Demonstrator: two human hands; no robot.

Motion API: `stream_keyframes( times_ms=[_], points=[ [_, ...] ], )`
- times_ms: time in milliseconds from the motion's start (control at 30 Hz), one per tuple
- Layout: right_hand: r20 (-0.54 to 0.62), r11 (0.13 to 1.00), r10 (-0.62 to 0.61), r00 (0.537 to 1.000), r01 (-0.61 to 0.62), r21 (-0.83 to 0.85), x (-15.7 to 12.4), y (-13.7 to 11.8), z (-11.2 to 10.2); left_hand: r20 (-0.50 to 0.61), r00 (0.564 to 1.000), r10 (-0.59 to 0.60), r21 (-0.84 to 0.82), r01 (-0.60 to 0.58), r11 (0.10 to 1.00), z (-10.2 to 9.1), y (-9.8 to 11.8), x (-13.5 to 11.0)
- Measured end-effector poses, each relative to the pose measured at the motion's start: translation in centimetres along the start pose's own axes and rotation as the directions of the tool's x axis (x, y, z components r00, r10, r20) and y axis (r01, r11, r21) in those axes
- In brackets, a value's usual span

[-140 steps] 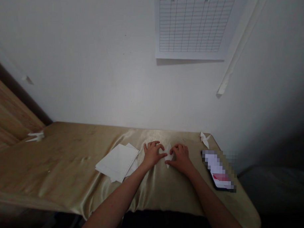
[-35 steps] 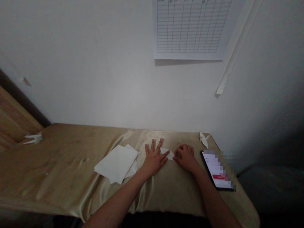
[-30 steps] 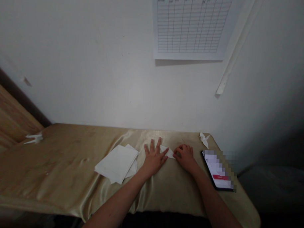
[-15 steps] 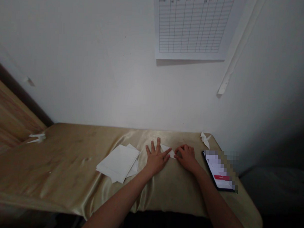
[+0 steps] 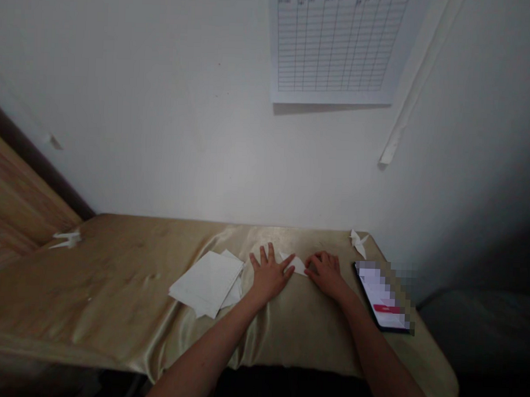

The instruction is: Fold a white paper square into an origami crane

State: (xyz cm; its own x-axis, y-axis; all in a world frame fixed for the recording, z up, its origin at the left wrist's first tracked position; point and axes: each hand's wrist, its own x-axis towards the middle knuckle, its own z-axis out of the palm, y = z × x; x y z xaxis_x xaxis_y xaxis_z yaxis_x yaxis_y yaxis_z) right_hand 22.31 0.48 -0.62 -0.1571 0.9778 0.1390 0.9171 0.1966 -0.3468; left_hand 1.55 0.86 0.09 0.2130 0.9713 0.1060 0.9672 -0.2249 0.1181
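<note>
A folded white paper (image 5: 294,264) is laid on the satin-covered surface (image 5: 114,274) between the hands, with the left hand (image 5: 269,274) grip spread flat beside it and the right hand (image 5: 326,275) grip curled against its tip, pinching unclear.

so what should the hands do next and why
Probably press the folded white paper triangle flat with the right hand: its fingers touch the point, while the left hand holds the other end on the gold satin cloth.

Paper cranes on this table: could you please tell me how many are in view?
2: one paper crane at the far right corner of the satin-covered table, beyond the phone, and one at its far left end.
</note>
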Motion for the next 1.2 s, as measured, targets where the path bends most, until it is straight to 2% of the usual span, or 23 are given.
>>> stream_keyframes(
  times_ms=[333,933,1033,1200],
  points=[
    [0.012,1.0,0.011,1.0,-0.011,0.029,0.1,0.1,0.1,-0.034,0.994,-0.105,0.083,0.108,0.991,-0.2,-1.7,1.1],
    [0.008,0.999,-0.005,1.0,0.005,0.048,0.1,0.3,0.0,-0.159,0.984,-0.08,0.047,0.089,0.995,0.3,-1.6,0.7],
    [0.006,0.999,0.001,1.0,-0.002,0.049,0.1,0.3,0.0,-0.19,0.982,-0.024,0.022,0.029,0.999,0.1,-1.1,0.5],
    [0.002,0.999,0.006,1.0,-0.006,0.038,0.2,0.4,0.2,-0.211,0.963,0.168,0.009,-0.17,0.985,-0.3,0.0,-0.1]
  ],
)
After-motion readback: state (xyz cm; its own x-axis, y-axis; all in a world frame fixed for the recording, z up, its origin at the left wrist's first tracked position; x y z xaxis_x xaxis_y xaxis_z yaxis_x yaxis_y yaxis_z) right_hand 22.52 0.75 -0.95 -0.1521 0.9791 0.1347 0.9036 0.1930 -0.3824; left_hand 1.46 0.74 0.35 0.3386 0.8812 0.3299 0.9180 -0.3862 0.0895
